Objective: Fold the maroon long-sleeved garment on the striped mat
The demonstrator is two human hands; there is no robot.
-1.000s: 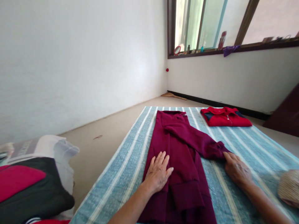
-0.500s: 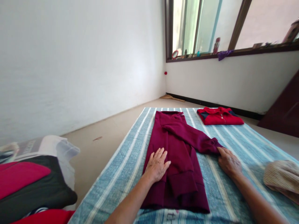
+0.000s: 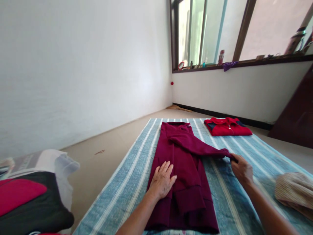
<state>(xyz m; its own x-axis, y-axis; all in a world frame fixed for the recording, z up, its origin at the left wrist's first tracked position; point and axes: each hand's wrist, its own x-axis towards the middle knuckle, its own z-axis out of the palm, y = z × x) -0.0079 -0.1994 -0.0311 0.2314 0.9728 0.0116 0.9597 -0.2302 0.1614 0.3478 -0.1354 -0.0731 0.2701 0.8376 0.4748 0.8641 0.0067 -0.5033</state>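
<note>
A maroon long-sleeved jacket (image 3: pixel 181 169) lies lengthwise on the blue striped bed cover (image 3: pixel 127 182), partly folded. One sleeve lies down along its body, cuff near the hem. The other sleeve stretches out to the right. My left hand (image 3: pixel 162 179) rests flat on the jacket's left part, fingers extended. My right hand (image 3: pixel 242 168) pinches the end of the outstretched sleeve, which is lifted a little off the cover.
A folded red garment with navy shoulders (image 3: pixel 227 127) lies at the far right of the bed. A beige knitted item (image 3: pixel 294 192) is at the right. Dark and pink clothes (image 3: pixel 29 199) and a white plastic bag (image 3: pixel 49 160) sit at the left. A broom (image 3: pixel 181 107) lies in the corner.
My right hand has closed on the sleeve end and raised it slightly, pulling the sleeve straighter. My left hand stays flat on the jacket. The view has tilted up a little.
</note>
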